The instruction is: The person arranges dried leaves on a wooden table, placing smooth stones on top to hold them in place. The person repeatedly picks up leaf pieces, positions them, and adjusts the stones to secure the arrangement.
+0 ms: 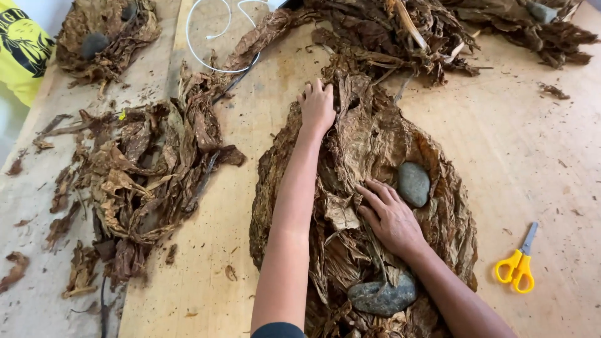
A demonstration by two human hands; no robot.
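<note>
Here, left hand and right hand apart, flat with fingers spread on the brittle flattened pile of dry brown leaves, right just beside the smooth grey oval stone resting on that pile; likely to crack leaves if pressed harder.

I'm watching through one head-worn camera, looking steeply down and forward over the wooden table, sitting close enough that both forearms are filling the lower frame.

Both hands press flat on a spread stack of dried brown leaves, seemingly tobacco: left hand at its far edge, right hand beside a grey stone.
</note>
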